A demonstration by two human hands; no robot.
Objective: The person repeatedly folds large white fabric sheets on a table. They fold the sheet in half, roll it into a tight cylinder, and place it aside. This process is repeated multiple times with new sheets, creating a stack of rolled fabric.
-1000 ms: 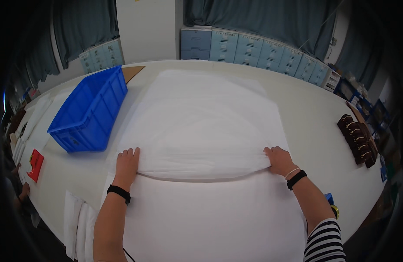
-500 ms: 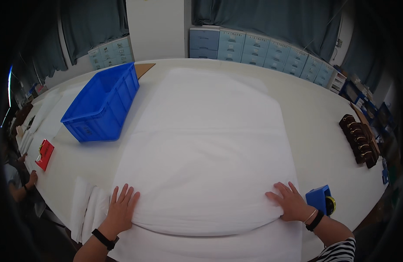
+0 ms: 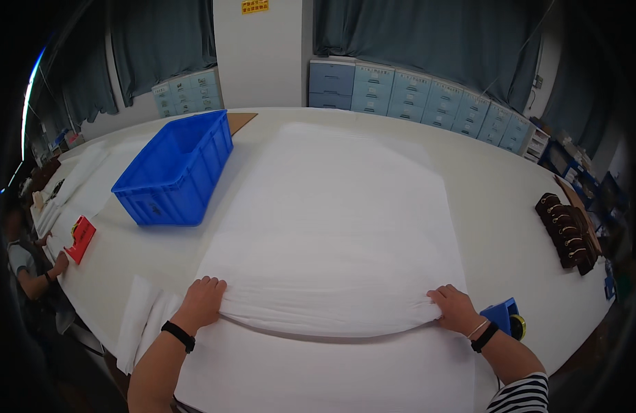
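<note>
Both ends of the near fold on that white sheet [image 3: 338, 220] are taken: left hand [image 3: 204, 301] has its fingers curled around one, right hand [image 3: 455, 308] grasps the other. So the fold's at the left's 3 o'clock, the right's 9, sagging toward 6, the rest spreading to 12 across the table [image 3: 514, 220].
</note>
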